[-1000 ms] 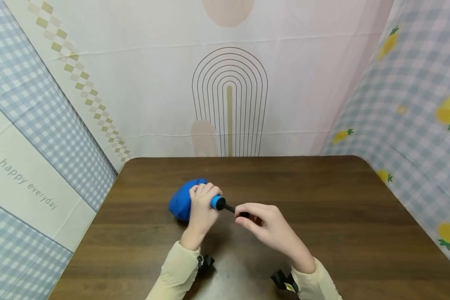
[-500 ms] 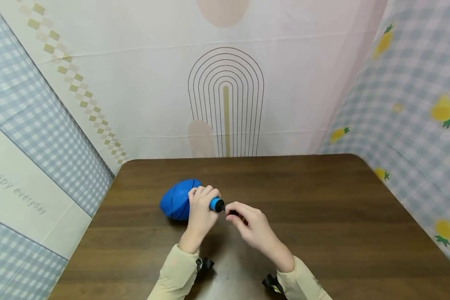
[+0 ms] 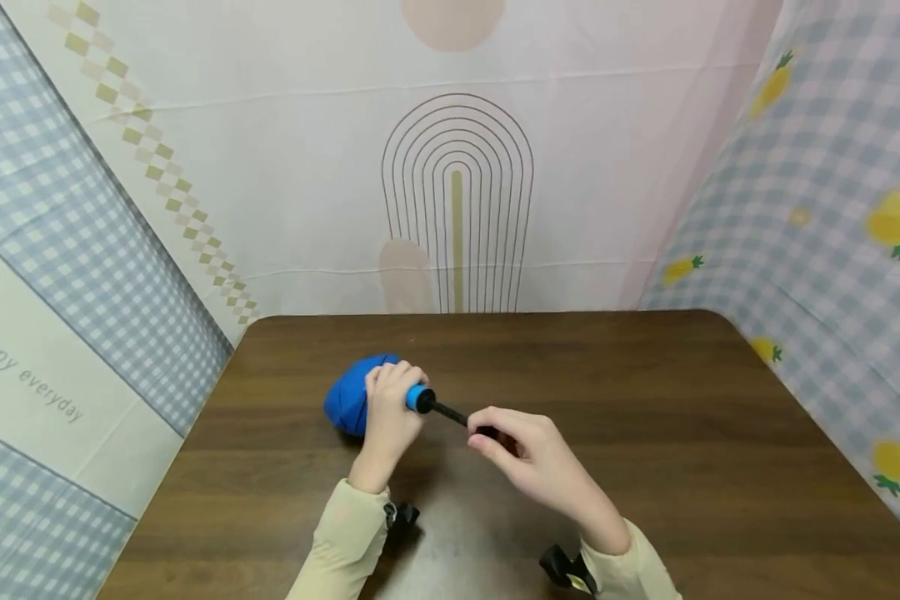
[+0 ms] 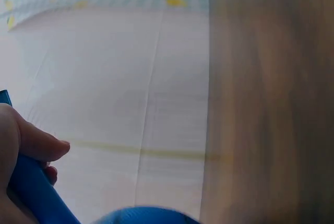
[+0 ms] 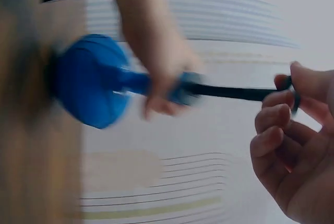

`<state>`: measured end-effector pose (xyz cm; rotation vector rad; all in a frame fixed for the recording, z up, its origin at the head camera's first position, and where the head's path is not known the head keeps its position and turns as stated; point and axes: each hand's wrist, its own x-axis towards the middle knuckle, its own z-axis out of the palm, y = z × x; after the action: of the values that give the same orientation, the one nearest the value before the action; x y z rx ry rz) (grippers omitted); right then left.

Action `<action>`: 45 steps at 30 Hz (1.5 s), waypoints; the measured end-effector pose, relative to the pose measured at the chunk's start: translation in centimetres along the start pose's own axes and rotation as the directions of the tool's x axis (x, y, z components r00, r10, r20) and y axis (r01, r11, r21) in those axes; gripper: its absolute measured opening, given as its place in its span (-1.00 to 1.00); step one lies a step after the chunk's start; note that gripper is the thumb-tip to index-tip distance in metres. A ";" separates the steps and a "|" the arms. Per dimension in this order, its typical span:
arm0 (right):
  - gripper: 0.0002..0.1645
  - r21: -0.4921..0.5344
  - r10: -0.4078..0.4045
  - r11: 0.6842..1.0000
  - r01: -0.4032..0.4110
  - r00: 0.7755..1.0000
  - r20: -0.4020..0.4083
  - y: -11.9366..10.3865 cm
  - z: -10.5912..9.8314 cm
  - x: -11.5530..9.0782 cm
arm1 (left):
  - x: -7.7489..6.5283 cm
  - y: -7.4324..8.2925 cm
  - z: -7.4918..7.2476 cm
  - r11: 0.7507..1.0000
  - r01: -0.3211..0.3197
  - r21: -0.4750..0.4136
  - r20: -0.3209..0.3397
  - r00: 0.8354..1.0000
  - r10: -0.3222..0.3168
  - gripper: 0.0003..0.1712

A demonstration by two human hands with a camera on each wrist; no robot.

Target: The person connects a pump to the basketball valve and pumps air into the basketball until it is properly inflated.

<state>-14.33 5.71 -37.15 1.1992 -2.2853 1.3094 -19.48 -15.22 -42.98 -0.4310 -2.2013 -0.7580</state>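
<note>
My left hand [image 3: 392, 410] grips the blue barrel of a hand pump [image 3: 415, 397], with the barrel's black end cap facing right. Out of that cap extends a long stretch of black rod [image 3: 450, 412]. Thumb and fingers of my right hand [image 3: 532, 454] pinch the black handle [image 5: 296, 98] at the rod's outer end. Beyond the left hand a blue ball [image 3: 347, 400] with dark seam lines sits on the table, partly covered by that hand. In the right wrist view the pump's other end [image 5: 125, 80] meets the ball's side.
The brown wooden table [image 3: 607, 383] stretches out around both hands. A pale patterned cloth [image 3: 307, 183] hangs behind it, and checked cloths [image 3: 817, 250] hang at the sides. Black wrist cameras [image 3: 566, 571] sit below the cuffs.
My right hand moved left, sinking the rod into the barrel, then came back right, drawing it out again. The left hand and barrel shifted slightly left and away.
</note>
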 end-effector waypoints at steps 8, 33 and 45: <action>-0.96 -0.010 -0.086 0.996 0.086 0.995 -0.049 0.0 0.5 -0.2 | -0.1 1.2 0.1 0.999 -0.009 -0.051 -0.017 1.000 0.008 -0.69; -0.98 0.050 -0.040 0.998 0.043 0.998 -0.046 -0.4 -0.4 0.0 | 0.3 1.7 -0.6 0.999 0.004 0.054 -0.099 0.995 0.002 -0.74; -0.88 -0.045 0.011 0.999 -0.013 0.999 -0.045 1.6 2.0 0.3 | -0.5 4.3 0.6 0.997 -0.043 0.062 -0.038 0.998 0.046 -0.76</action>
<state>-15.39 4.35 -39.04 1.1324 -2.2814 1.2680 -17.31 -11.55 -42.07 -0.4298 -2.1653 -0.6679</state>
